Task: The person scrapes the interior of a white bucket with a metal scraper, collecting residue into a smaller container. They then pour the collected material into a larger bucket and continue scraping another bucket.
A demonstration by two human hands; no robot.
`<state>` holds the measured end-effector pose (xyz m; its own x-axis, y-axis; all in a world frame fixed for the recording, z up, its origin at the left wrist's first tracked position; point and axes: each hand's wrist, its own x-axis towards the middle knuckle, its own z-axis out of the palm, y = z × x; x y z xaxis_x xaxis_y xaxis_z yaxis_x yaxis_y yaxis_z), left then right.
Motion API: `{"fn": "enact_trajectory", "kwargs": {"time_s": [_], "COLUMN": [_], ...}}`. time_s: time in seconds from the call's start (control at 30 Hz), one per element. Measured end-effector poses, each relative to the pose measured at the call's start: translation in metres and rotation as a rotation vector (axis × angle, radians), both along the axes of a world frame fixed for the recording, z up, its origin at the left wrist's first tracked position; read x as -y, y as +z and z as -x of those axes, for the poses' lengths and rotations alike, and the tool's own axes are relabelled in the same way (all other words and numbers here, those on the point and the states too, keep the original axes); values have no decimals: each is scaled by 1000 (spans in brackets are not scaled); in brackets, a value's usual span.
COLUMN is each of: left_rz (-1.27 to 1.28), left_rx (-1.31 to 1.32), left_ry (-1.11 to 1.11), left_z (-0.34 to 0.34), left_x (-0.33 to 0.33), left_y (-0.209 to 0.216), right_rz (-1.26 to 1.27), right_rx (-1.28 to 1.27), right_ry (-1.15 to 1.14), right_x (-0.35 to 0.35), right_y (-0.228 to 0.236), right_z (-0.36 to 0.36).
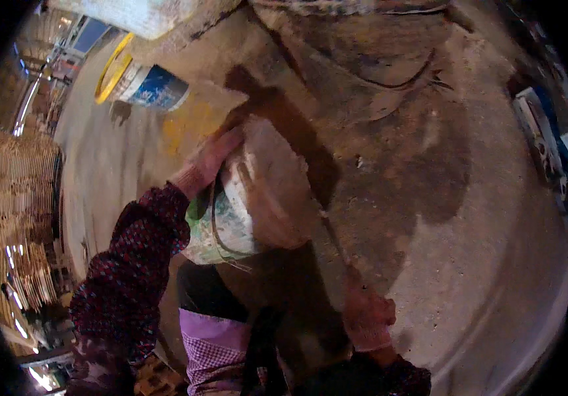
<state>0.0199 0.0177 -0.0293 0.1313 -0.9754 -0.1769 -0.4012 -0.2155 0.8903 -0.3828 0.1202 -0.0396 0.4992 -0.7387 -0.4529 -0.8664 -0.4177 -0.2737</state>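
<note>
Well apart, the hands: the left hand (216,155) was clamped on the upper rim of the white-and-green bucket (236,228), tipped between them, mouth turned rightward; by the farther right hand (368,309), a thin tool handle (334,232) was gripped, slanted up-left toward that mouth.

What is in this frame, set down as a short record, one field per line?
Left hand: gripping the edge of a white-and-green round bucket with a thin curved handle
Right hand: closed around a thin, dark, stick-like tool
Upper left: white-and-blue round bucket with a yellow rim
Far left: tall, layered brown stack
Unclear: the tool's type
</note>
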Motion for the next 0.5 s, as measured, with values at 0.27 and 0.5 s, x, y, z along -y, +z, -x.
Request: {"fn": "enact_trajectory", "kwargs": {"time_s": [0.27, 0.5], "left_rz": [-78, -25], "left_rx": [-140, -16], "left_ry": [65, 36], "left_z": [22, 28], "left_x": [-5, -7], "left_y": [4, 12], "right_rz": [329, -73], "right_rx": [231, 342], "right_ry": [-77, -440], "right_x": [-13, -10], "right_y": [-72, -96], "right_z": [4, -5]}}
